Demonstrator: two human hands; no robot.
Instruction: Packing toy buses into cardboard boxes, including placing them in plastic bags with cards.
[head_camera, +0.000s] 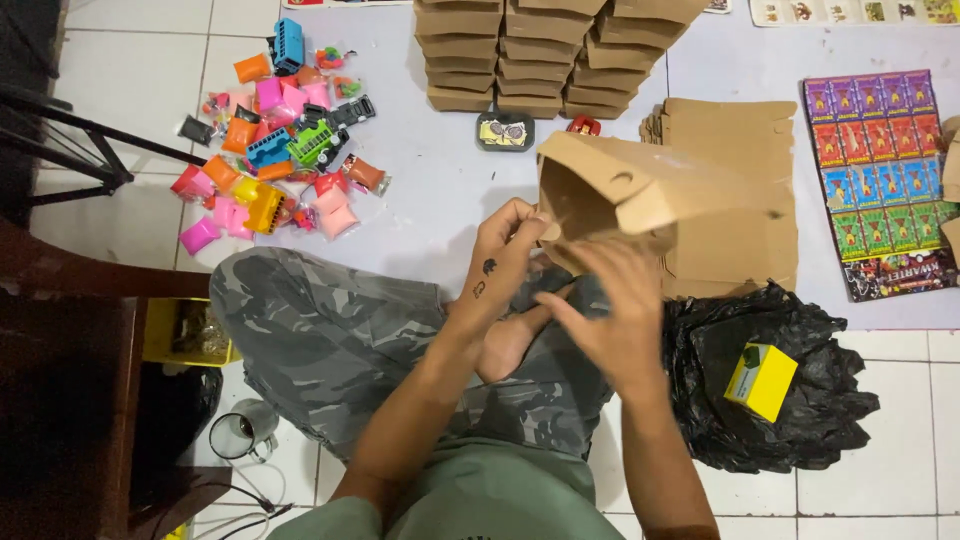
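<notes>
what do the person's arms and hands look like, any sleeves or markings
Both forearms are bare, no sleeves, gloves, watch or rings visible. The left hand carries small dark tattoo marks on its back near the wrist. The right hand shows no markings from this view.
</notes>
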